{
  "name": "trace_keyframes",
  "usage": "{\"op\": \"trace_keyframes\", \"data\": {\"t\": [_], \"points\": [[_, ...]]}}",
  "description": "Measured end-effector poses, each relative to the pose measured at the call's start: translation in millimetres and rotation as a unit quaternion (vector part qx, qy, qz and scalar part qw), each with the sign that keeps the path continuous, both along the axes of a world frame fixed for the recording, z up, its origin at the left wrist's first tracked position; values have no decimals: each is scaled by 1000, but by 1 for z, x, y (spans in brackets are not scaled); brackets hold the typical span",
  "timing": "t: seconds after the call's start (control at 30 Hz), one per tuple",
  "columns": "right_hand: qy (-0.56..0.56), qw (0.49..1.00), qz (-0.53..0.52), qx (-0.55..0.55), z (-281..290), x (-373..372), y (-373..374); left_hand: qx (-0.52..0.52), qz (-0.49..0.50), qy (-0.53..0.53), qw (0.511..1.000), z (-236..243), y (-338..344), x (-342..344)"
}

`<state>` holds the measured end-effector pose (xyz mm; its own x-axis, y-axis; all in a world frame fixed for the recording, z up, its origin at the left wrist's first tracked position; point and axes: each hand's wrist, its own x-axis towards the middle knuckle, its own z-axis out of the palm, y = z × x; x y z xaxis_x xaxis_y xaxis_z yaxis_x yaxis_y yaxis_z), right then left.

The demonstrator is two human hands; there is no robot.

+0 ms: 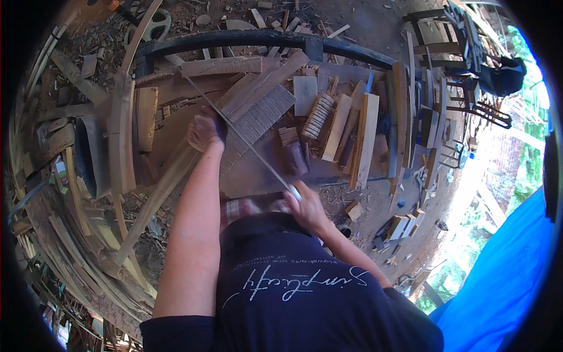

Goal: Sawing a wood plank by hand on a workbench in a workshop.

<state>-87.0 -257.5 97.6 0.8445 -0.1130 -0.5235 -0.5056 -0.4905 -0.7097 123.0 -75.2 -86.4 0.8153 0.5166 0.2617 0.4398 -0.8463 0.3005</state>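
My right hand point(309, 210) is closed round the pale handle of a long thin saw point(261, 158), low in front of my body. The narrow blade runs up and left across a long brown plank point(267, 88). My left hand point(206, 130) has its fingers curled over that plank, close beside the blade; the fingertips are partly hidden. The plank lies slantwise, with its paler lower end point(158, 202) reaching down to the left. Beneath it is a grey block with fine ridges point(267, 114). Whether the blade bites into the wood I cannot tell.
A dark frame rail point(234, 40) edges the far side of the low work surface. Cut boards point(365, 141), a ridged wood piece point(318, 116) and a dark reddish block point(295, 158) lie to the right. Planks are heaped at left; a blue tarp point(498, 281) hangs at lower right.
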Motion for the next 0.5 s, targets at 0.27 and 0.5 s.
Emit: {"op": "trace_keyframes", "data": {"t": [0.27, 0.5], "points": [[-93, 996, 11, -15, -33, 60, 30, -71, -81, 15, 994, 8, 6, 5], [-21, 999, 18, -27, -3, -6, -2, -79, -11, 211, 974, 30, 4, 5]]}}
